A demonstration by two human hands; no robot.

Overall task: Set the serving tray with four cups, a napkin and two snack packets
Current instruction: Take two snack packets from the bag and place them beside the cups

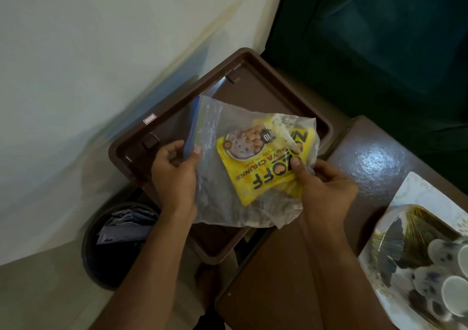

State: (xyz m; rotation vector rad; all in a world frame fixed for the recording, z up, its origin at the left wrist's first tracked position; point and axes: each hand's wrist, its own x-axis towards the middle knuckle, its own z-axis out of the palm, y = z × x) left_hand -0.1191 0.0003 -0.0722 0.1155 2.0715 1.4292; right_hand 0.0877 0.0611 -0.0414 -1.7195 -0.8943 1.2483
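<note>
I hold a clear plastic bag (222, 198) over a brown plastic tray-like top (255, 76). My left hand (174, 170) pinches the bag's left edge by its blue strip. My right hand (326, 187) grips the bag's right side, thumb pressed on a yellow soya chunks snack packet (255, 170) inside it. A second packet seems to lie behind the yellow one, only partly visible. At the lower right, a white patterned serving tray (415, 190) carries several white cups with blue flowers (453, 294), lying beside a gold and dark peacock picture.
The serving tray rests on a dark brown table (374, 162). A round dark bin (119, 243) with papers stands on the floor at lower left. A pale wall fills the left, and dark green fabric (379, 38) the upper right.
</note>
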